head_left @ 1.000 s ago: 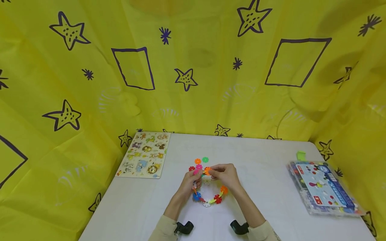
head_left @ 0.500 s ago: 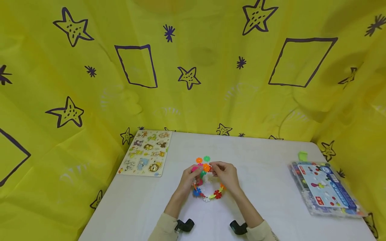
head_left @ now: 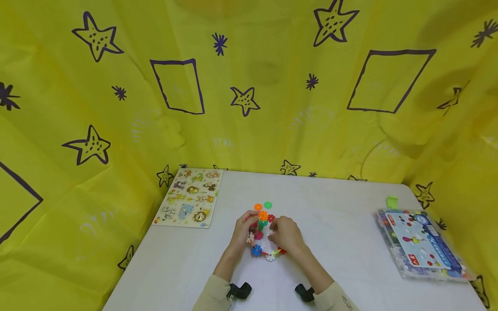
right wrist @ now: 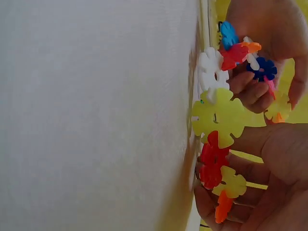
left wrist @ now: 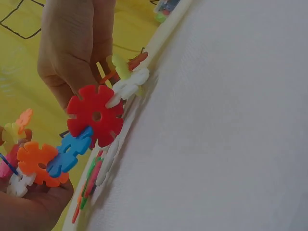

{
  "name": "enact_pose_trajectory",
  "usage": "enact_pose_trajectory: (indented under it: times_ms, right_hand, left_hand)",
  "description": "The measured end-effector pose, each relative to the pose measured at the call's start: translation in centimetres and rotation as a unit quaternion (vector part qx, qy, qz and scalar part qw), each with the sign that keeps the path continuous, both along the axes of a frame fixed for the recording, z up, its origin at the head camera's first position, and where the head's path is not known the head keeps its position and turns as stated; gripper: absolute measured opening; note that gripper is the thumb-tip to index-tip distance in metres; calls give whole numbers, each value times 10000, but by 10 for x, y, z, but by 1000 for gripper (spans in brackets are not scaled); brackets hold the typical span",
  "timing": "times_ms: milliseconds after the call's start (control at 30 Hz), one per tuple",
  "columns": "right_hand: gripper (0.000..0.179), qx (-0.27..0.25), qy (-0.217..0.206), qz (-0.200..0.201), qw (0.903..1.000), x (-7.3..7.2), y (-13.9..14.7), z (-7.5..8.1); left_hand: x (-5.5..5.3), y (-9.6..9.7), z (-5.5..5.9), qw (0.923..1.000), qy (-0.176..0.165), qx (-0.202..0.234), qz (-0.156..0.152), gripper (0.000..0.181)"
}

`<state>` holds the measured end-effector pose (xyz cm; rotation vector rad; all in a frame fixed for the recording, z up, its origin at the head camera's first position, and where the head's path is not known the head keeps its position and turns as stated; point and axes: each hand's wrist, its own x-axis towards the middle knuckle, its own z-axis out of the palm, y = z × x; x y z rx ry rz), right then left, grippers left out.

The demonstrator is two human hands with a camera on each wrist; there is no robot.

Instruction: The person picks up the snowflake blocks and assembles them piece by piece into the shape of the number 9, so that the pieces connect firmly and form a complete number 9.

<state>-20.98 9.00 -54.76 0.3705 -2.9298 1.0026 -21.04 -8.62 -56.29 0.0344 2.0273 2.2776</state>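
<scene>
Both hands hold a ring of interlocking snowflake discs [head_left: 264, 242] at the lower centre of the head view, over the white counter [head_left: 342, 242]. The left hand [head_left: 244, 231] has its fingers curled round the ring's left side; the right hand [head_left: 285, 235] pinches the right side. Two loose discs, orange [head_left: 258, 207] and green [head_left: 267, 204], lie just above the ring. An animal puzzle board [head_left: 190, 198] lies at the left, a clear parts box [head_left: 422, 244] at the right.
</scene>
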Motion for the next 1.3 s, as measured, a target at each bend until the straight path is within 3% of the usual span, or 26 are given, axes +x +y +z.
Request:
enact_pose_trajectory:
  times_ms: [233,433,600,767,900,1300]
  right_hand:
    - [20,-751,404,-69,9963,-3,7,4]
    - [13,-1648,665,-203,9839,-2,10,8]
    - [11,-2224,906,51,9707,-1,10,10]
    - [10,-2432,1359,157,9603,-1,10,13]
    - [9,-2613,1462,213,9539,-1,11,16]
    - [9,-2680,1421,580,9511,-1,13,16]
  left_hand:
    - [1,-1,0,9999,54,156,-40,30]
    - [1,-1,-1,9996,-132,236,13,30]
    - [1,-2,-1,9990,-255,356,-57,23]
    - [0,0,-1,9983,-275,436,-254,21]
    - [0,0,-1,9977,-267,488,-376,21]
    - [2,2,-4,9901,-238,991,-962,22]
